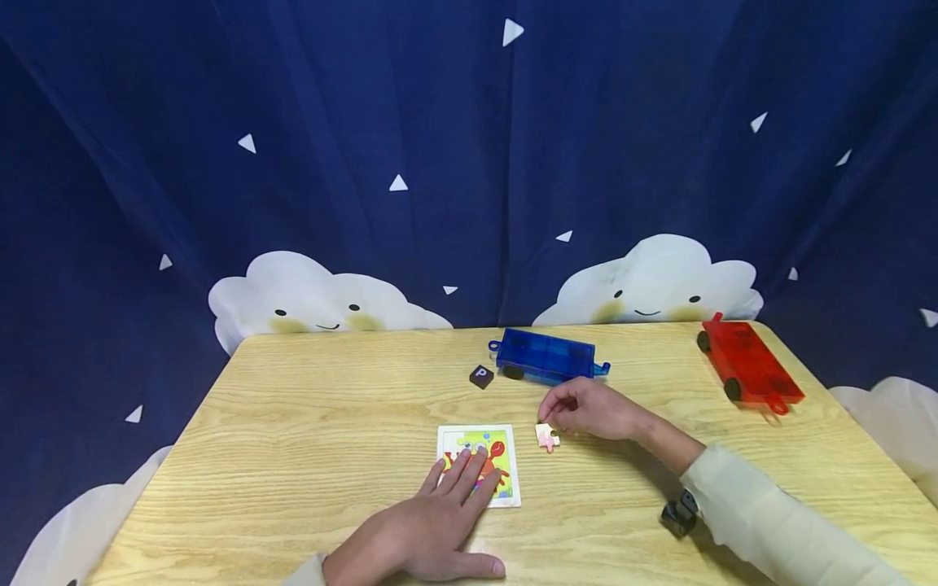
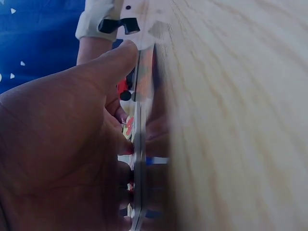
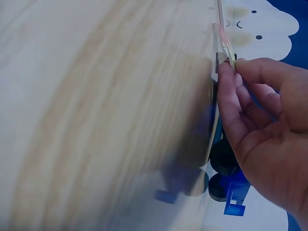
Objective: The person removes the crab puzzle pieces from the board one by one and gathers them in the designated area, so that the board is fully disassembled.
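A small square jigsaw puzzle (image 1: 506, 439) with a red crab picture and a white border lies on the table in the head view. Its upper left corner shows plain white. My left hand (image 1: 440, 521) rests on it with straight fingers, covering the lower left of the picture. Just right of the puzzle, my right hand (image 1: 589, 409) pinches a pink and cream puzzle piece (image 1: 545, 437) between thumb and fingertips. The right wrist view shows that piece (image 3: 225, 41) edge-on, tilted at the fingertips of the right hand (image 3: 269, 110).
Behind the right hand stands a blue see-through toy wagon (image 1: 550, 355), with a black tile marked P (image 1: 481, 376) at its left. A red toy wagon (image 1: 751, 362) is at the far right. The wooden table (image 1: 308, 407) ends at a dark blue curtain (image 1: 440, 122).
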A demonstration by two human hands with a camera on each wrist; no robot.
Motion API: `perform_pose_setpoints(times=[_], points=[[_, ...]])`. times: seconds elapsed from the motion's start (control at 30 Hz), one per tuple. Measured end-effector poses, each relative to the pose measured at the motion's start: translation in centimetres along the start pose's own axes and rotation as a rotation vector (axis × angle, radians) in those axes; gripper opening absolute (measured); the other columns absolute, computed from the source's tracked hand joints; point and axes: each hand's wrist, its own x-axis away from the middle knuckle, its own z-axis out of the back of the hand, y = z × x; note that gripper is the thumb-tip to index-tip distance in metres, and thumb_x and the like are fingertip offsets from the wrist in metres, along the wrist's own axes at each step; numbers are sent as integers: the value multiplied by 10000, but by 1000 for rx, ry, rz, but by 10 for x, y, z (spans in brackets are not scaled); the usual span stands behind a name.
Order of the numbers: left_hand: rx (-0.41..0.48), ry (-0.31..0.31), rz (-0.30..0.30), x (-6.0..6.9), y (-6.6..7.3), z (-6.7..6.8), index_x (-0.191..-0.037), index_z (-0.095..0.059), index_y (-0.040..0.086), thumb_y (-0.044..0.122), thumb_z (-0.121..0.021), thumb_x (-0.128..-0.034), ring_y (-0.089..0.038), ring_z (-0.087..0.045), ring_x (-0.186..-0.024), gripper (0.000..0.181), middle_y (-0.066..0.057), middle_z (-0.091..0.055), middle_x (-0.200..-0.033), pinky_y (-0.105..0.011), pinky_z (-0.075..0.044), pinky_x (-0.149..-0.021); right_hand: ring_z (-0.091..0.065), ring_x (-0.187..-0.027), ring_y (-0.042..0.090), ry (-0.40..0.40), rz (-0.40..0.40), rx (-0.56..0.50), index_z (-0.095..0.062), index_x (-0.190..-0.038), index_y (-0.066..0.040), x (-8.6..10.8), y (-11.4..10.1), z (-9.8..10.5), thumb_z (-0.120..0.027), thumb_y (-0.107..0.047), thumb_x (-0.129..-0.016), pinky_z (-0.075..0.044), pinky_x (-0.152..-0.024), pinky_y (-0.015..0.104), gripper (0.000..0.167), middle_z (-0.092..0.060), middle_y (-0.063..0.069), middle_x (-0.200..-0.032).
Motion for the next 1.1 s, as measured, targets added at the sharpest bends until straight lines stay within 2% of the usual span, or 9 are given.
perform_pose_setpoints(times=[0.3, 0.5, 0.73, 1.1], points=[[-24, 14, 6, 0, 2, -2, -1669, -121, 135, 807, -458, -914, -307, 22, -1560, 1066, -146, 4, -1712, -571, -86, -1215, -559, -736, 171, 8, 15, 29, -738, -1031, -38, 1, 2, -1, -634, 15, -967, -449, -624, 228, 132, -675, 46, -873], [-10, 2, 11, 0, 1, -1, -1670, -123, 142, 805, -465, -913, -301, 29, -1560, 1063, -140, 11, -1713, -569, -81, -1216, -570, -767, 178, -1, 7, 62, -741, -1029, -55, 2, -1, 1, -642, -8, -971, -460, -647, 232, 124, -693, 45, -904], [-3, -3, 11, -1, 1, -1, -1670, -131, 145, 802, -469, -914, -298, 31, -1561, 1058, -133, 13, -1714, -567, -77, -1217, -530, -701, 143, -5, 29, 114, -750, -1034, -61, 4, -4, 4, -649, -65, -995, -398, -580, 219, 108, -693, 55, -908], [-34, 13, 6, -1, 1, -1, -1669, -134, 137, 800, -468, -916, -296, 21, -1562, 1057, -144, -2, -1713, -560, -89, -1219, -527, -671, 124, -3, 48, 170, -755, -1020, -81, 2, -2, 4, -638, -61, -992, -399, -554, 222, 122, -695, 17, -890]])
